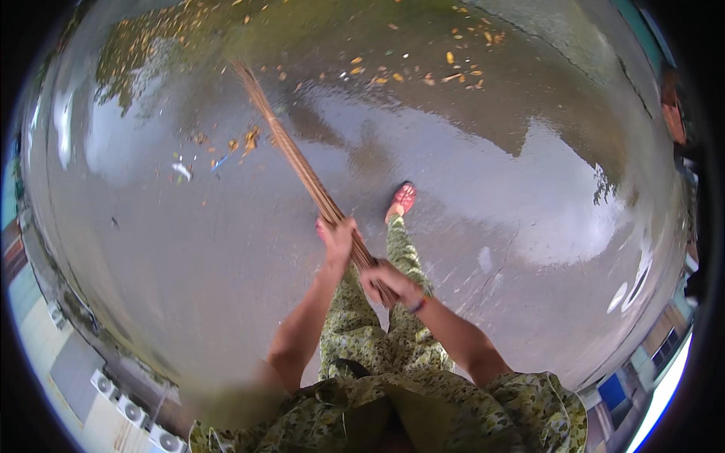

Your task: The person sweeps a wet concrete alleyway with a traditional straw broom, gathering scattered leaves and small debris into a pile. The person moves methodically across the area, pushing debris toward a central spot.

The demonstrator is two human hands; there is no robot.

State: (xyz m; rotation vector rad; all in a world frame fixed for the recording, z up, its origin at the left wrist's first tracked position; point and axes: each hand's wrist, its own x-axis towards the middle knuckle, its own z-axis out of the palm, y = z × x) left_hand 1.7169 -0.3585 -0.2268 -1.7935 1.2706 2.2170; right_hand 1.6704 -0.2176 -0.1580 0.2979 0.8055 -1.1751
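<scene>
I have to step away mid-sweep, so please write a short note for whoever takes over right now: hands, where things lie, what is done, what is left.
Left hand: closed on the long brown stick broom, upper grip.
Right hand: closed on the same bundle, lower, near the body.
Broom tip points forward-left over the wet grey pavement.
Done: the pavement near the feet looks free of leaves.
Left: small yellow leaves and bits of litter beside the broom tip, and scattered yellow leaves farther ahead.

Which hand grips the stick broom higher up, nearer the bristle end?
The left hand: it holds the bundled brown stick broom farther up the shaft. The right hand, with a wristband, grips the near end.
</scene>
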